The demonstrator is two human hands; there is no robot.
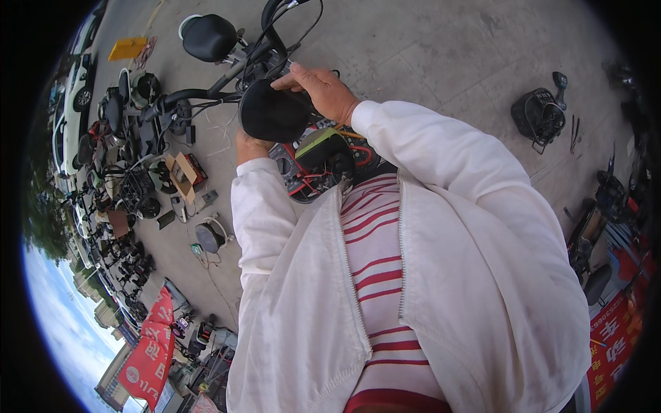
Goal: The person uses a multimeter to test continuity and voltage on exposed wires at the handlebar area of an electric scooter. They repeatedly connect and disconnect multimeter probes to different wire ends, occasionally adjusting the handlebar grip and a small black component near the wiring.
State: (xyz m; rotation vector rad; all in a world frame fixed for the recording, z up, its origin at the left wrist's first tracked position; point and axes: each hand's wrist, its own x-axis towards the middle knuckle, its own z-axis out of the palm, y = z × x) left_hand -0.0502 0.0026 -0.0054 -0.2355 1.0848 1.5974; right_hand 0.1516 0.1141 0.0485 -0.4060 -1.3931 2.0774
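A black padded saddle sits in front of me, just behind the handlebar of an electric scooter. My left hand is at its near left edge, with the fingers hidden beneath it. From the right, my right hand grips the saddle's far right edge, its fingers bent over the rim. Close to my body, below the saddle, lie a yellow-green and black case, red wires and a red-and-grey device, partly covered.
Another black saddle stands at the far left. Parked scooters, an open cardboard box and a round dark part lie leftward. On the right pavement are a black wire basket and a cordless drill. A red banner hangs lower left.
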